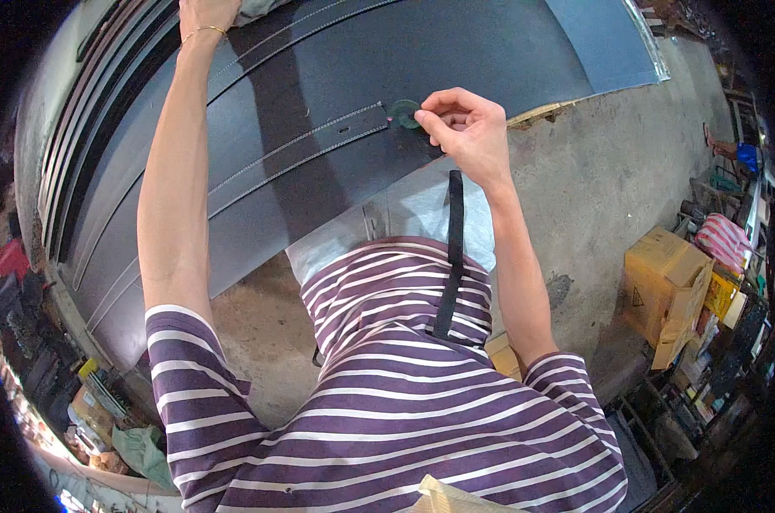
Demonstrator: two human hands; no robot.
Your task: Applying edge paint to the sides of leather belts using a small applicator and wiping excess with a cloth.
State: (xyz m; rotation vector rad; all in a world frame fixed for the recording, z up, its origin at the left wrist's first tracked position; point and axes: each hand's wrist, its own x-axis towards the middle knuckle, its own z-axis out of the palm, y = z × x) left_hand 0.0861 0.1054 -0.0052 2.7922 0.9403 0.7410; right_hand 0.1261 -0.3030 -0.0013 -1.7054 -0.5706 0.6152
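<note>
My right hand [469,132] is closed in a pinch on the edge of a small dark green disc [405,114]. The disc lies on or just above a wide black sheet [345,64], at the end of a long narrow outline of two pale stitched-looking lines. A small slot-like mark [344,130] sits between those lines. My left hand [208,12] reaches to the far left part of the sheet and is cut off by the picture's upper edge, so its fingers are hidden. Beside it is a greyish crumpled piece [255,8], possibly cloth.
Several long dark strips or layered edges [105,85] curve along the left. A bluish panel [605,43] lies at the far right of the sheet. On the concrete floor [592,171] to the right stands a cardboard box [661,278], with a pink-striped bundle [723,241] behind it.
</note>
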